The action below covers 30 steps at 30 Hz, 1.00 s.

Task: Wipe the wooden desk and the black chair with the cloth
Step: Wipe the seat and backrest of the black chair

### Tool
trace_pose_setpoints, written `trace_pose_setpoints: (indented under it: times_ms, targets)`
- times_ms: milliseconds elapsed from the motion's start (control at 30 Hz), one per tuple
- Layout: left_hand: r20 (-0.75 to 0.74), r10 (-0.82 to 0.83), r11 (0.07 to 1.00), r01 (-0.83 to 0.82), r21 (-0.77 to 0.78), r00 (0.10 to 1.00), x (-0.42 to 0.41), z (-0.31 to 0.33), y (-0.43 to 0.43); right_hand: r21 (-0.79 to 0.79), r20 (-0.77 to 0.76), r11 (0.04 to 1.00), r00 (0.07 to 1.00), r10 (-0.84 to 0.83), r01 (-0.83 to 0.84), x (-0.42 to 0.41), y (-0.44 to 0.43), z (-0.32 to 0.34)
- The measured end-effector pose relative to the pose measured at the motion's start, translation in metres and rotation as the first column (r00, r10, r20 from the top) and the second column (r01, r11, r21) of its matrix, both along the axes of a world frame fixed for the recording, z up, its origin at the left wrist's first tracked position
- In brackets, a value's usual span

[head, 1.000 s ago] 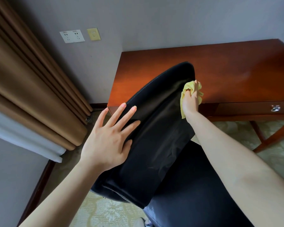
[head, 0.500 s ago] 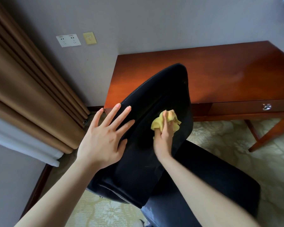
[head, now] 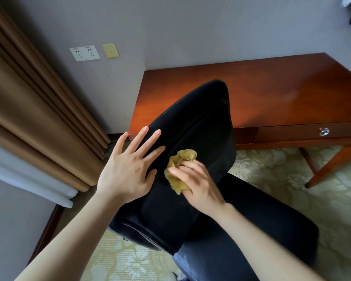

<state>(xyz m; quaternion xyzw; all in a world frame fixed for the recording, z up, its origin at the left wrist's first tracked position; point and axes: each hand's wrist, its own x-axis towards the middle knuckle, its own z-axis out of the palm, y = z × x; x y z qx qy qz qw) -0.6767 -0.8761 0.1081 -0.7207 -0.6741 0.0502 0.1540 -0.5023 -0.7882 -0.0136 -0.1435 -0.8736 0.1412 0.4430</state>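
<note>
The black chair (head: 199, 126) stands in front of me, its backrest leaning toward the wooden desk (head: 261, 92). My left hand (head: 130, 167) lies flat with spread fingers on the backrest's left edge. My right hand (head: 197, 185) grips a crumpled yellow cloth (head: 180, 167) and presses it on the middle of the backrest's front face, just right of my left hand. The seat cushion (head: 251, 246) shows below my right forearm. The desk top is bare and glossy.
Brown curtains (head: 32, 110) hang at the left beside the grey wall with sockets (head: 85, 53). A drawer with a metal knob (head: 324, 131) is in the desk's front. A desk leg (head: 332, 165) stands on patterned carpet (head: 282, 179) at the right.
My right hand has carried the cloth down the backrest from its top right edge toward the lower middle, ending close to my left hand. The left hand has stayed on the backrest.
</note>
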Motion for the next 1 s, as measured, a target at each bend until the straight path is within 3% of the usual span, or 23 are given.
trace_pose_setpoints:
  times_ms: [100,167,233,400,467,633,733,867,1000]
  targets:
    - [0.002,0.009,1.000,-0.009,0.002,1.000,0.001,-0.001,-0.003,-0.070,-0.075,0.988,0.987,-0.140,0.135,0.006,0.020,0.020]
    - [0.010,0.011,1.000,-0.011,0.002,1.000,0.002,0.000,-0.003,-0.290,-0.124,0.912,0.934,-0.336,0.290,0.005,0.038,0.030]
    - [0.013,0.013,1.000,-0.012,-0.002,1.000,0.002,-0.001,-0.003,-0.526,-0.180,0.781,0.853,-0.491,0.338,0.000,0.062,0.043]
    - [0.019,0.016,1.000,-0.016,-0.009,1.000,0.001,-0.002,-0.003,-0.840,-0.299,0.512,0.632,-0.715,0.181,-0.029,0.116,0.072]
    - [0.027,0.014,1.000,-0.014,-0.008,1.000,0.001,-0.002,-0.003,-0.874,-0.261,0.457,0.634,-0.728,0.166,-0.048,0.118,0.068]
    - [0.034,0.009,1.000,-0.009,0.002,0.999,-0.002,-0.002,-0.002,-0.779,-0.135,0.501,0.680,-0.721,0.377,-0.076,0.105,0.053]
    - [0.042,0.000,1.000,-0.001,0.014,0.999,-0.003,-0.001,-0.001,-0.715,-0.209,0.595,0.700,-0.683,0.367,-0.081,0.086,0.054]
    - [0.079,-0.008,0.999,0.004,0.048,0.997,-0.005,0.001,0.000,-0.570,-0.276,0.757,0.794,-0.542,0.319,-0.090,0.036,0.046]
    - [0.173,0.036,0.997,-0.048,0.065,0.984,-0.004,0.003,-0.001,-0.515,-0.261,0.821,0.868,-0.423,0.245,-0.085,-0.012,0.020]
